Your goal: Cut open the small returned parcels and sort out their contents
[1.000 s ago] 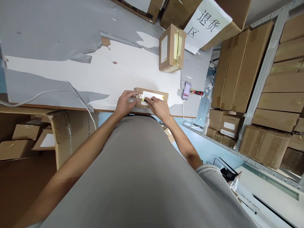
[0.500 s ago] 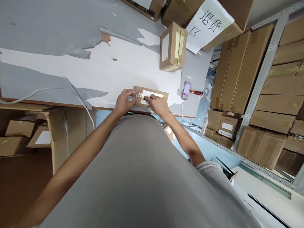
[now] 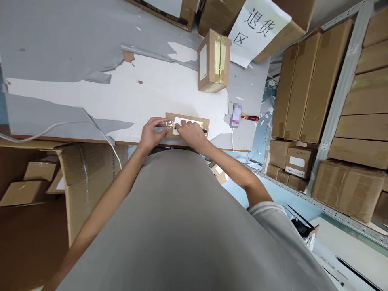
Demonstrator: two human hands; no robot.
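Note:
A flat brown cardboard parcel (image 3: 204, 122) with a white label lies at the near edge of the table (image 3: 127, 93). My left hand (image 3: 152, 131) is curled over the parcel's left end, pinching a strip of clear tape. My right hand (image 3: 189, 132) rests on the label, fingers closed round a thin black and yellow tool whose tip sticks out to the right. The two hands nearly touch over the parcel's left half.
A taped cardboard box (image 3: 212, 60) stands farther back on the table, with a paper sign (image 3: 254, 30) behind it. A red-handled tool (image 3: 250, 118) lies at the table's right end. A white cable (image 3: 60, 123) crosses the left edge. Shelves of cartons (image 3: 348, 121) fill the right; open boxes (image 3: 36, 182) sit at lower left.
My right hand has slid left along the label toward my left hand. The view has shifted slightly; the parcel has stayed in place.

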